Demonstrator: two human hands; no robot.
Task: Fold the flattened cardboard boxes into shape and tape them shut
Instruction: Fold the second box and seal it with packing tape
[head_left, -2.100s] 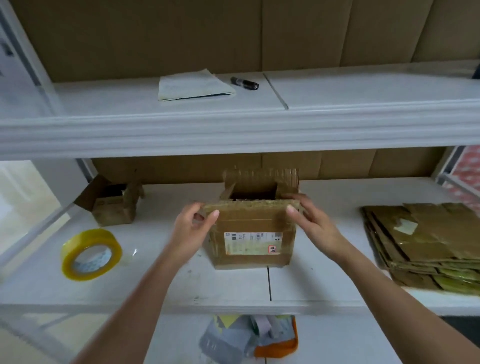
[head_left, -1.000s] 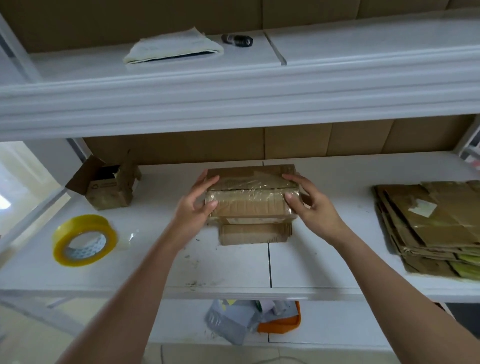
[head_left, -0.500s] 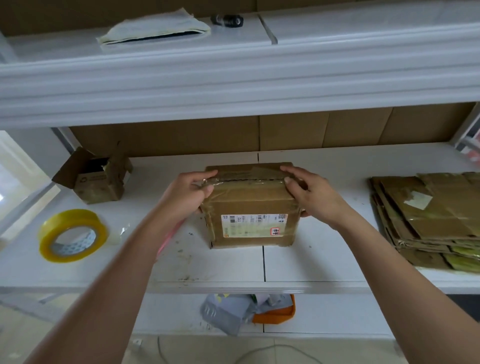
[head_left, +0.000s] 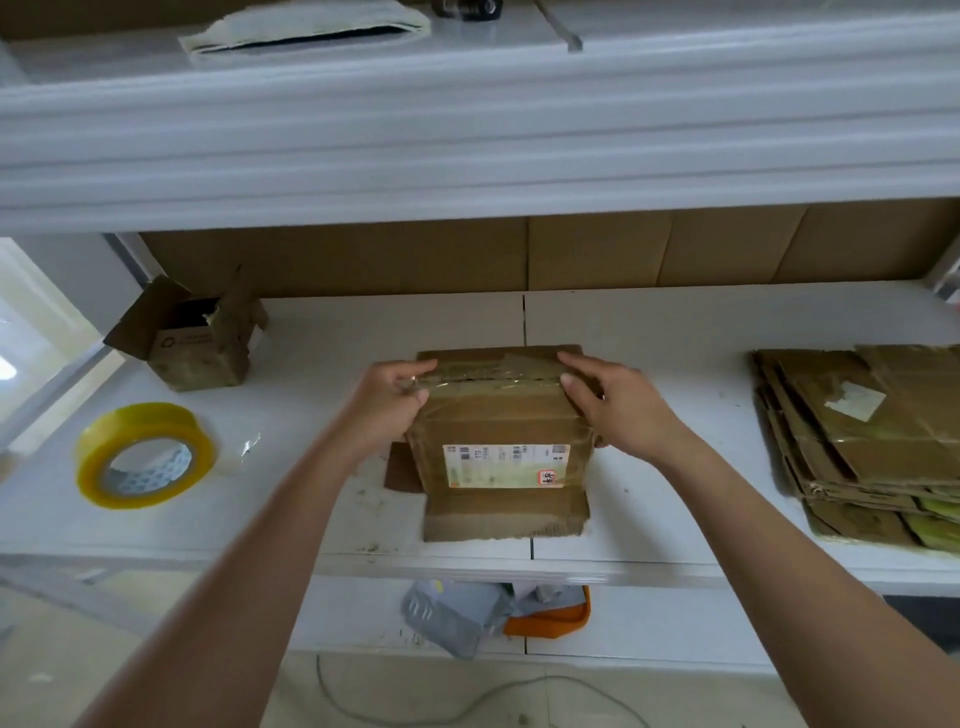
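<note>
A brown cardboard box (head_left: 498, 415) with a white shipping label (head_left: 506, 466) stands in the middle of the white shelf (head_left: 675, 338), its top flaps closed along a shiny taped seam. My left hand (head_left: 389, 405) holds the box's left top corner, thumb and fingers curled over the edge. My right hand (head_left: 613, 405) holds the right top corner, thumb on the top face. A flap sticks out toward me at the box's base. A roll of yellow tape (head_left: 145, 454) lies at the left. A stack of flattened boxes (head_left: 872, 436) lies at the right.
A small open cardboard box (head_left: 197, 338) stands at the back left. On the upper shelf lie a folded cloth (head_left: 306, 26) and a dark marker (head_left: 467, 8). Below the shelf sit grey bags and an orange bin (head_left: 550, 618). A cable lies on the floor.
The open top flaps were folded down and closed. The box then tipped so its labelled face shows. My hands stayed on its two top corners throughout.
</note>
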